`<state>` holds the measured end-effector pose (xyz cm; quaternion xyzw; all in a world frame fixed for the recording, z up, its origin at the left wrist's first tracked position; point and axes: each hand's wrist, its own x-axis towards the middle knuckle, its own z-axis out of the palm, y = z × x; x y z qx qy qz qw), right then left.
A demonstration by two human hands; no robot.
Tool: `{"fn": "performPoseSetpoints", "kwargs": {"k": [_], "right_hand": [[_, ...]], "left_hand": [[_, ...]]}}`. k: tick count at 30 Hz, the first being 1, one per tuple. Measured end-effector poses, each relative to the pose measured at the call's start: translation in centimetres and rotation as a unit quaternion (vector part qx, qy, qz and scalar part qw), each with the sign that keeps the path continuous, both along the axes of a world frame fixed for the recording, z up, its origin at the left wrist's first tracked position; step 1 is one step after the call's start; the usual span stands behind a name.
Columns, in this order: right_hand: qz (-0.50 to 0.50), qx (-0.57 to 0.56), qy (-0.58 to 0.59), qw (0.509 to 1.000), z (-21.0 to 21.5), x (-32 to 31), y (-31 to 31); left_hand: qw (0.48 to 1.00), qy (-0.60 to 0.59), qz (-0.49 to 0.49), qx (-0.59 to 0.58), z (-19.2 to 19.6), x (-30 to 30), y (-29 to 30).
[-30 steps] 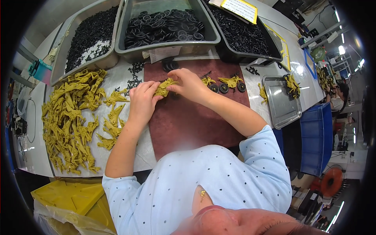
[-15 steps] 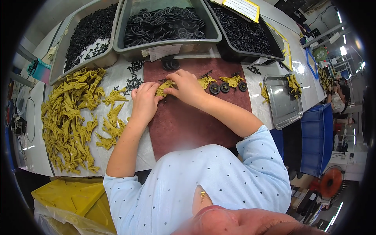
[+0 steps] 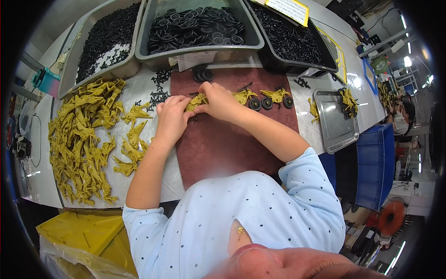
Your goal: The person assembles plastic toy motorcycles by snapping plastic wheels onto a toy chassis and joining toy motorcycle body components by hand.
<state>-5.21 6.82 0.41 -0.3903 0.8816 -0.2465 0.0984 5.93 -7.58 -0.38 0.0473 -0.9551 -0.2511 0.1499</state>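
A: Nearest the camera, the person's light blue dotted top fills the lower frame, and both bare forearms run up from it onto the dark red mat (image 3: 218, 149).

B: And the hands?

A: They meet near the mat's far left corner. The left hand (image 3: 171, 116) and the right hand (image 3: 222, 101) are both curled closed around one yellow plastic toy body (image 3: 197, 101), fingertips pinching it from either side, just above the mat.

B: What lies around them?

A: On the left, a big heap of yellow bodies (image 3: 83, 144) spreads over the white table (image 3: 153, 176). To the right on the mat stand finished yellow pieces with black wheels (image 3: 272, 98). Small black parts (image 3: 159, 93) lie scattered just beyond the left hand.

B: Farther off?

A: Three grey bins: one with small black bits (image 3: 104, 42), one with black wheels (image 3: 195, 28), one with more black parts (image 3: 290, 39). A steel tray (image 3: 332, 121) sits at the right.

B: What might go wrong?

A: Probably a small part slipping from so tight a pinch and getting lost among the loose black pieces; or a forearm sweeping the finished row, since the right arm passes close by it.
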Motion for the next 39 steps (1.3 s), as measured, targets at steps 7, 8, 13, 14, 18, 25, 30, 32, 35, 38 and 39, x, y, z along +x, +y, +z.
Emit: {"fn": "performPoseSetpoints", "kwargs": {"k": [7,8,13,14,18,25,30,32,35,38,39], "right_hand": [[0.006,0.026,0.013,1.0,1.1,0.0,-0.3],[0.008,0.032,0.018,0.999,1.3,0.0,-0.4],[0.009,0.027,-0.006,1.0,1.6,-0.2,-0.7],[0.012,0.013,-0.001,1.0,1.3,-0.3,-0.6],[-0.02,-0.064,-0.065,0.996,1.0,-1.7,-0.3],[0.031,-0.056,-0.053,0.997,2.3,-2.0,0.7],[0.032,-0.037,-0.065,0.997,1.8,-1.8,0.4],[0.032,-0.035,-0.08,0.996,2.2,-1.8,0.4],[0.039,-0.028,-0.08,0.996,1.8,-1.8,0.5],[0.046,-0.019,-0.057,0.997,1.1,-1.9,0.4],[0.046,-0.014,-0.048,0.998,0.9,-1.9,0.3]], "left_hand": [[1.0,0.011,0.003,-0.027,-0.1,0.0,0.1],[1.0,0.013,0.005,-0.027,-0.1,0.0,0.2],[0.998,0.021,0.014,-0.051,-0.4,0.0,0.5],[0.999,0.015,0.014,-0.048,-0.3,0.0,0.5],[0.999,0.0,0.014,-0.038,0.0,0.2,0.5],[0.999,0.003,0.013,-0.04,0.1,0.2,0.7],[0.999,0.0,0.022,-0.04,0.1,0.3,0.5],[0.999,0.004,0.022,-0.045,0.0,0.3,0.5],[0.998,0.014,0.024,-0.058,-0.1,0.3,0.5],[0.997,0.021,0.022,-0.065,0.0,0.2,0.6],[0.998,0.023,0.019,-0.064,0.1,0.2,0.6]]}}
